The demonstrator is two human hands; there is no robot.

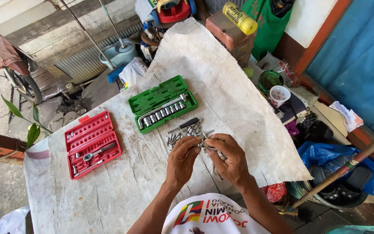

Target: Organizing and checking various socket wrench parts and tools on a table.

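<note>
Both hands meet near the middle of the table: the left hand (pixel 182 157) and right hand (pixel 229 159) pinch small metal sockets (pixel 205 146) between their fingertips, just near of a loose pile of sockets (pixel 179 136) (small, round, ready to roll), so one could slip and run off the near-right table edge (pixel 282 173). Farther left lie an open green case (pixel 162 103) and an open red case (pixel 92 144); a yellow labelled can (pixel 239 18) lies on a brown box far right.
</note>
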